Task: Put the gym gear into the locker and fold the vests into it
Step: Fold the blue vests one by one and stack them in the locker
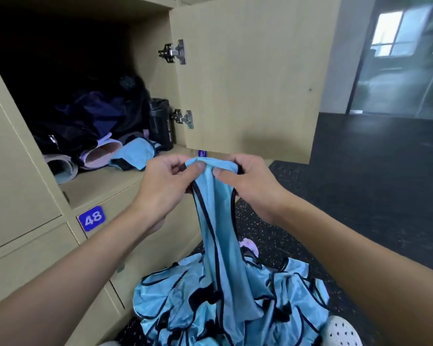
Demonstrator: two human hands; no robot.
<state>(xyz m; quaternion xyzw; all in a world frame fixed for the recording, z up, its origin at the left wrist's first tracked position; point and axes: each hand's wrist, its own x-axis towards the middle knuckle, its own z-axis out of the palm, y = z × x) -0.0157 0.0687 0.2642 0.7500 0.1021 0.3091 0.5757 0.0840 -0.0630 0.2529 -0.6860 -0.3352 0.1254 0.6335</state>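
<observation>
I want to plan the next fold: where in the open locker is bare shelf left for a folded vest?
The front strip of the locker shelf is bare, below the blue vest and slippers. Behind these it is crowded: dark clothes, black bottle by the hinges.

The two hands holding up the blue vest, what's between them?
In the head view, only the bunched top edge of the blue vest spans the gap between the left hand and right hand; both pinch it.

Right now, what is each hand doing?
Left hand: closed, pinching the top of the blue vest.
Right hand: closed, pinching the same vest's top edge.
</observation>
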